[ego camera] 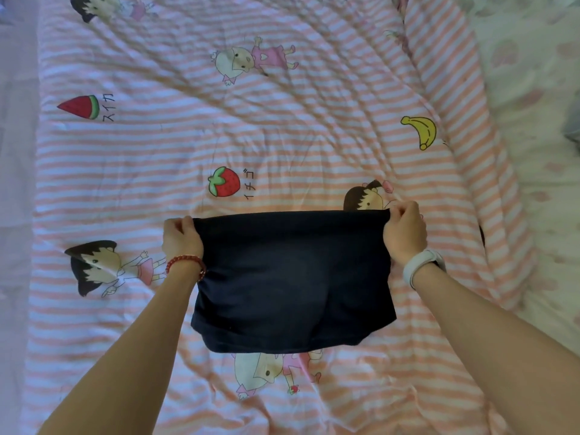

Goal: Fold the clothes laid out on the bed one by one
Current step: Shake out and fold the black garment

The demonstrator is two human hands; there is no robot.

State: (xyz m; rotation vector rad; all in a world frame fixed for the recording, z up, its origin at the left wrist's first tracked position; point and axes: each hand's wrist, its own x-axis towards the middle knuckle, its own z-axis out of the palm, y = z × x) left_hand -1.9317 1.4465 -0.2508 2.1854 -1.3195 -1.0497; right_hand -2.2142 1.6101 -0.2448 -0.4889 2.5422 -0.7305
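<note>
Pink-striped cartoon quilt (282, 136) beneath dark garment (292, 277)

Bare forearms; red bead bracelet (185, 265) left, white wristband (420, 267) right.

Both arms outstretched — left grip (182, 235), right grip (405, 233) pinching.

The striped quilt (282, 127) lies bare from its far edge to its middle, with only low creases and flat printed figures, so a hand could pass anywhere there. Toward its near edge a dark navy garment (292, 284) is stretched between the left hand (182, 238) and the right hand (405, 235), each pinching a top corner, and with both forearms it blocks the central stretch. Open strips of quilt remain along the left edge and along the right edge, where the quilt's raised border meets a pale sheet (539, 120).
</note>
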